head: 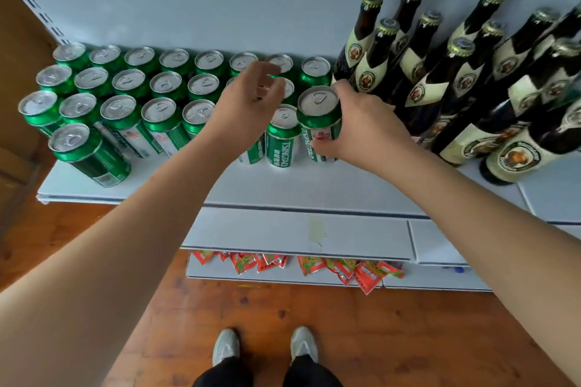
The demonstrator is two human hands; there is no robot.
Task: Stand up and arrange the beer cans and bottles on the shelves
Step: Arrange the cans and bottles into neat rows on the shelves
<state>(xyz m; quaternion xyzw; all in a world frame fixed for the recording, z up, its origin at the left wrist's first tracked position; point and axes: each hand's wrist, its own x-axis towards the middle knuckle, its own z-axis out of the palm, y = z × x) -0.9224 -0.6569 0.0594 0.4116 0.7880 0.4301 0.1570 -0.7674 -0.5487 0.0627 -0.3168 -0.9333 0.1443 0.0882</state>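
While the right hand [352, 122] wraps its fingers and thumb round a green can [319, 118], that can sits upright at the front right end of the can block, just beside the bottles [446, 78], probably being squared into its row. Left hand [251, 104] hovers over the cans behind, fingers loosely curled, holding nothing, likely ready to steady a neighbour. Cans [125, 88] stand in about 4 rows on the white shelf [283, 188]; 1 can [88, 154] at front left sits out of line. Brown bottles fill the right side. Red packets [298, 265] lie on a lower shelf.
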